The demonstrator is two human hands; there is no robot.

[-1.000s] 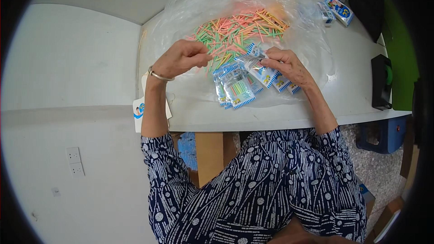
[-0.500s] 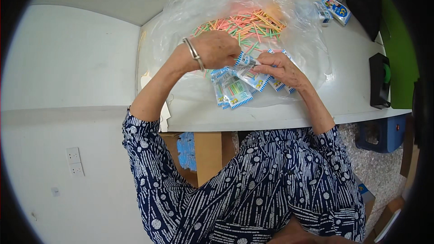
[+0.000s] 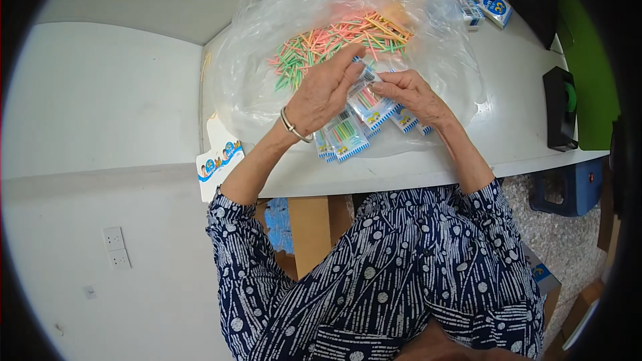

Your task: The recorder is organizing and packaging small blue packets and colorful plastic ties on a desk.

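Both hands are at a small clear packet (image 3: pixel 372 108) with blue-striped edges and thin coloured sticks inside. My left hand (image 3: pixel 322 97), a silver bangle at its wrist, has its fingers closed at the packet's upper end. My right hand (image 3: pixel 416 97) pinches the same end from the other side between thumb and fingers. Under and beside it lie several similar filled packets (image 3: pixel 346 137), partly overlapping. Just beyond the hands, a loose heap of pink, green, yellow and orange sticks (image 3: pixel 341 37) rests on a large clear plastic bag (image 3: pixel 247 80).
Small blue-and-white boxes (image 3: pixel 491 7) and a black bag (image 3: pixel 531 0) sit at the far right. A black tape dispenser (image 3: pixel 558 110) stands near the table's right edge. Printed white card (image 3: pixel 217 160) lies at the left edge. Below are a cardboard box (image 3: pixel 311 234) and a blue stool (image 3: pixel 568 190).
My left hand has turned, its wrist now lower and nearer to me, fingers at the packet's top. The held packet hangs more upright. My right hand has barely moved. The view has shifted slightly.
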